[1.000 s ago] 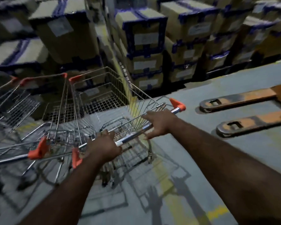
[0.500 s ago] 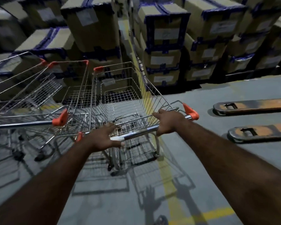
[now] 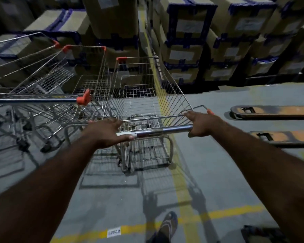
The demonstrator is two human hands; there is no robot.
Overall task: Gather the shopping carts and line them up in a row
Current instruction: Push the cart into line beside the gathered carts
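A wire shopping cart (image 3: 174, 95) with orange corner caps stands straight ahead of me on the grey floor. My left hand (image 3: 105, 132) grips the left end of its metal handle bar (image 3: 161, 131), and my right hand (image 3: 201, 123) grips the right end. Directly to its left, side by side and touching or nearly so, stands a second cart (image 3: 91, 81). A third cart (image 3: 25, 71) sits further left, its handle (image 3: 33, 100) ending in an orange cap. All carts are empty and face the boxes.
Stacked cardboard boxes (image 3: 188, 37) with blue tape form a wall just beyond the carts. Two orange pallet-jack forks (image 3: 274, 112) lie on the floor to the right. Yellow floor lines (image 3: 182, 176) run under the cart. My sandalled foot (image 3: 167, 227) shows at the bottom.
The held cart has swung round and rolled forward, now squared up beside the second cart. The view has tilted down, and my foot has come into sight.
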